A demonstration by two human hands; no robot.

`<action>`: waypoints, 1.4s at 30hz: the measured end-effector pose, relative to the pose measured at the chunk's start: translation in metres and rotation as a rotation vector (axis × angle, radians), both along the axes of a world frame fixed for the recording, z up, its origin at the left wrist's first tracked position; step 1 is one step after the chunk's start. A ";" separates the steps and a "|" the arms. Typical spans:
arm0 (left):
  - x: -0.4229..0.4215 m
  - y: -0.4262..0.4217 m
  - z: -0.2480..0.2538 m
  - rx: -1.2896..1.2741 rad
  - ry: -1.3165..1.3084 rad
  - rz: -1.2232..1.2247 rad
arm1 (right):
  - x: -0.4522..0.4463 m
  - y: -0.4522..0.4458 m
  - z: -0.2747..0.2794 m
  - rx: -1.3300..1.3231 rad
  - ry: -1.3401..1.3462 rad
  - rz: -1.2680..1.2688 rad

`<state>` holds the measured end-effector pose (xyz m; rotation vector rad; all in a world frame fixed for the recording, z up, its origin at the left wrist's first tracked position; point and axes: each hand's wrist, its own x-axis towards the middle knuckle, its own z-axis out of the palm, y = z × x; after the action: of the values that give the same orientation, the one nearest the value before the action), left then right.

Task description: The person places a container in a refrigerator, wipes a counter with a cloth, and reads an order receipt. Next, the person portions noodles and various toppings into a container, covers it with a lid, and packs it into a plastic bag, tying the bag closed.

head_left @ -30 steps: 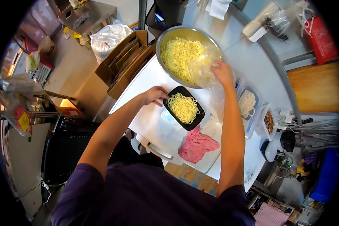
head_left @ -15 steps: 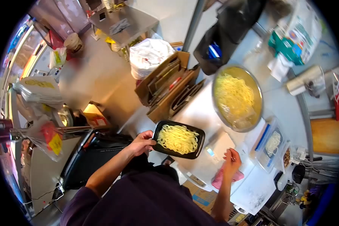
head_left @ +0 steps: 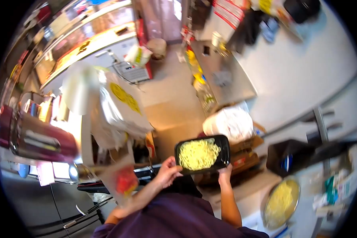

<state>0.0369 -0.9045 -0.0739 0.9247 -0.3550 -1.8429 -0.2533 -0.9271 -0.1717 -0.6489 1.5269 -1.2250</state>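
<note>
Right hand (head_left: 225, 171) has joined left hand (head_left: 169, 173); 2 hands now grip black tray (head_left: 224, 147) of noodles (head_left: 199, 154) before body, well apart from bowl (head_left: 295, 196). Filling seemingly over.

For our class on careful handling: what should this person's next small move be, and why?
Probably steady the black tray level before moving it: the left hand and right hand hold its near corners, no lid covers it, and noodles lie loose inside, so a tilt might spill them.
</note>
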 end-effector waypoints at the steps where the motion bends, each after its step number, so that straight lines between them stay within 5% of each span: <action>1: 0.012 -0.010 0.005 -0.003 0.033 0.037 | 0.016 -0.030 -0.015 -0.049 -0.171 -0.156; 2: 0.016 -0.014 0.001 0.029 0.041 0.075 | 0.025 -0.059 -0.026 -0.083 -0.352 -0.309; 4: 0.037 -0.034 -0.008 0.039 0.065 0.097 | 0.048 -0.129 0.026 0.089 -0.608 0.048; 6: 0.053 -0.055 -0.024 0.067 -0.032 0.174 | 0.045 -0.206 -0.052 -0.098 -0.089 0.518; 8: 0.064 -0.079 -0.038 0.132 -0.038 0.271 | 0.093 -0.272 0.021 0.232 -0.363 0.539; 10: 0.074 -0.095 -0.028 0.197 0.016 0.342 | 0.136 -0.310 0.102 0.410 -0.367 0.679; 12: 0.073 -0.122 -0.011 0.185 0.052 0.359 | 0.132 -0.361 0.055 0.350 -0.358 0.781; 17: 0.065 -0.167 -0.034 0.189 -0.022 0.424 | 0.181 -0.448 0.107 0.427 -0.294 1.217; 20: 0.065 -0.208 -0.048 0.269 0.302 0.463 | 0.219 -0.512 0.118 0.386 0.028 1.496; 22: 0.083 -0.250 -0.038 0.304 0.460 0.520 | 0.271 -0.555 0.125 0.426 0.006 1.492; 26: 0.117 -0.340 -0.043 0.164 0.219 0.958 | 0.368 -0.662 0.105 0.359 0.029 1.767; 32: 0.193 -0.473 -0.014 0.122 0.103 1.176 | 0.510 -0.795 0.118 0.236 -0.071 1.950; 36: 0.256 -0.523 0.037 0.127 0.039 1.288 | 0.581 -0.858 0.111 0.381 -0.333 1.993; 40: 0.333 -0.551 0.043 0.146 0.044 1.511 | 0.657 -0.879 0.110 0.373 -0.209 1.879; 42: 0.391 -0.567 0.045 0.132 -0.027 1.606 | 0.695 -0.901 0.077 0.252 0.082 1.947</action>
<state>0.4279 -1.4719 -0.0286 0.8557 0.4443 -0.3594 0.4415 -1.8281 -0.0950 -1.4112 0.4487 0.4827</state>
